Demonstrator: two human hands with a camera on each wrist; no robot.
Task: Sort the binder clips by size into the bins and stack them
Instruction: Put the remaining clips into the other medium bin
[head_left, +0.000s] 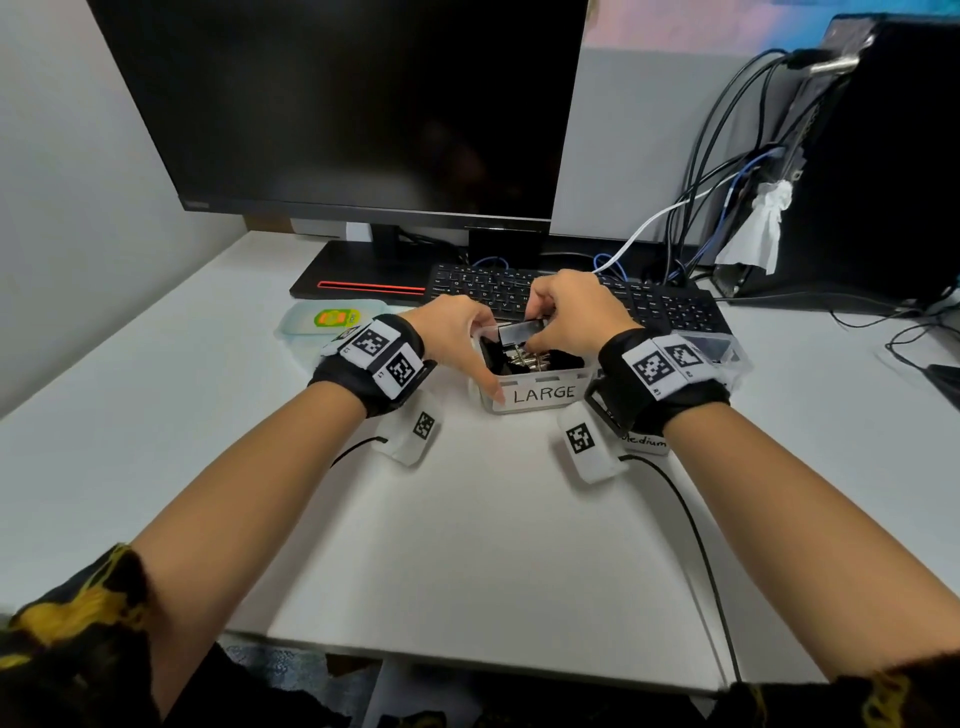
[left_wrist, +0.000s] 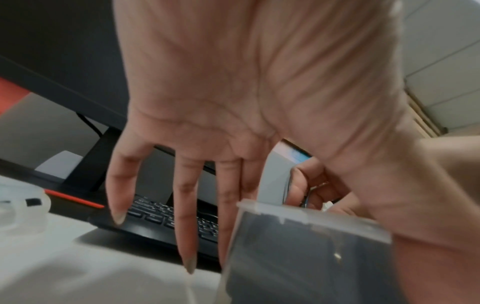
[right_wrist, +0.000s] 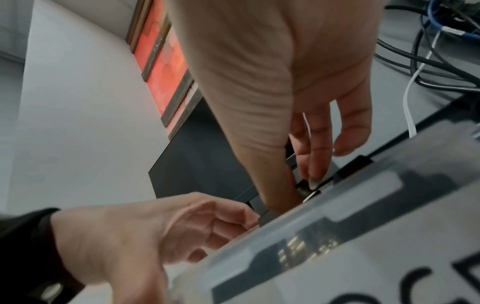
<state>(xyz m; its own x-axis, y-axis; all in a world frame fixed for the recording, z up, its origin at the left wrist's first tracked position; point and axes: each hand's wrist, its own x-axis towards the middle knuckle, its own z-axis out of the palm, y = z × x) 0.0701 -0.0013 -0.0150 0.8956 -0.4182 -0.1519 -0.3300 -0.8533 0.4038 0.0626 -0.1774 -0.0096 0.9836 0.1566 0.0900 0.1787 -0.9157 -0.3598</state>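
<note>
A clear bin labelled LARGE (head_left: 540, 394) stands mid-table with several black binder clips inside. My right hand (head_left: 563, 317) pinches a large black binder clip (head_left: 521, 331) just above the bin's opening; the right wrist view shows its fingertips (right_wrist: 313, 181) on the clip (right_wrist: 302, 188) over the bin (right_wrist: 337, 246). My left hand (head_left: 457, 338) holds the bin's left front corner, thumb on the front. In the left wrist view its fingers (left_wrist: 187, 205) run straight down beside the bin wall (left_wrist: 306, 257). A second bin, labelled Medium (head_left: 724, 353), sits to the right, mostly hidden under my right wrist.
A black keyboard (head_left: 649, 304) lies right behind the bins, under a dark monitor (head_left: 337, 104). A lidded clear container with a green sticker (head_left: 322, 325) sits at the left. Cables (head_left: 727, 182) and a computer tower (head_left: 883, 156) crowd the back right.
</note>
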